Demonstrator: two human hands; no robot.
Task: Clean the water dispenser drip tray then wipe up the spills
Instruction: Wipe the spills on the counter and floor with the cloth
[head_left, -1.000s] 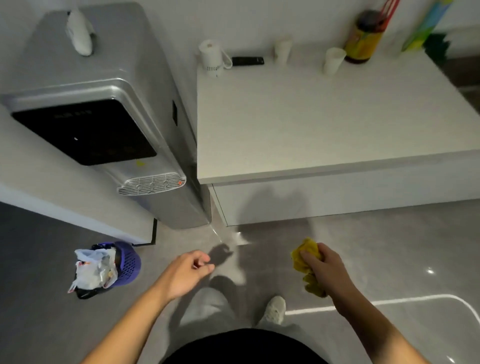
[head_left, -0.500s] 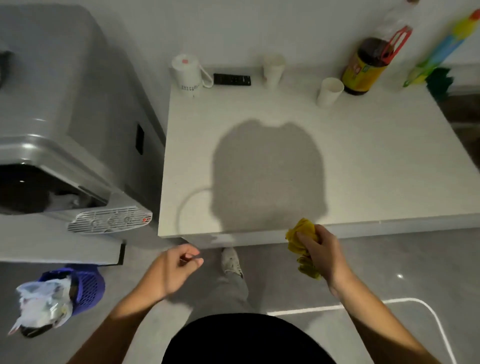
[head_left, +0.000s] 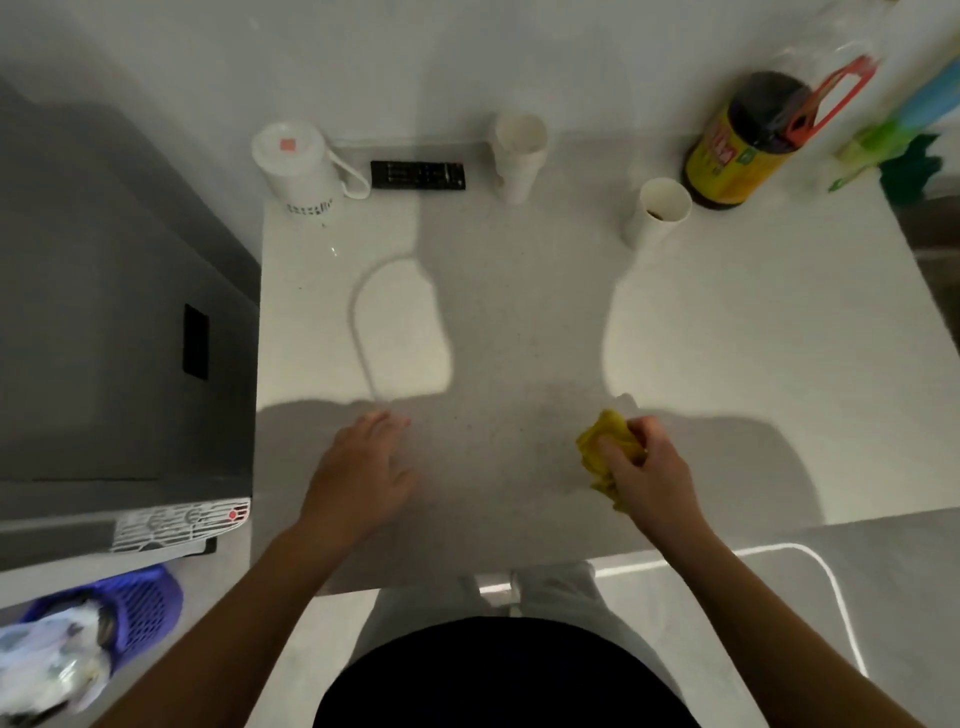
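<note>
**While the cloth hangs over the counter, the drip tray sits off to the left**

Though the task names the drip tray (head_left: 179, 525) as the first job, both hands are over the white counter (head_left: 727, 364), well apart from it. The tray, a white slatted grille with a red dot at one end, juts from the front of the grey water dispenser (head_left: 104, 312) at the lower left. A purple basket (head_left: 140, 603) stands on the floor near the dispenser's foot.

The person's right hand (head_left: 649, 478) grips a crumpled yellow cloth (head_left: 605, 441), fingers curled round the wad, near the counter's front edge. Whether the cloth touches the surface cannot be told. The left hand (head_left: 363, 467) is spread with fingers straight and holds nothing, lying on or just over the counter.

The cloth looks soft and light and would likely fold whichever way it is pressed. A bunched grip like this one suits scrubbing, while a flatter hold would cover more surface.

The tray is probably thin, stiff plastic (light, and apt to slop any water caught under the slats). It would best be taken by its two short ends and kept level.

A small glint near the white mug (head_left: 298, 166) may be a drop of water — too small to be sure.
</note>
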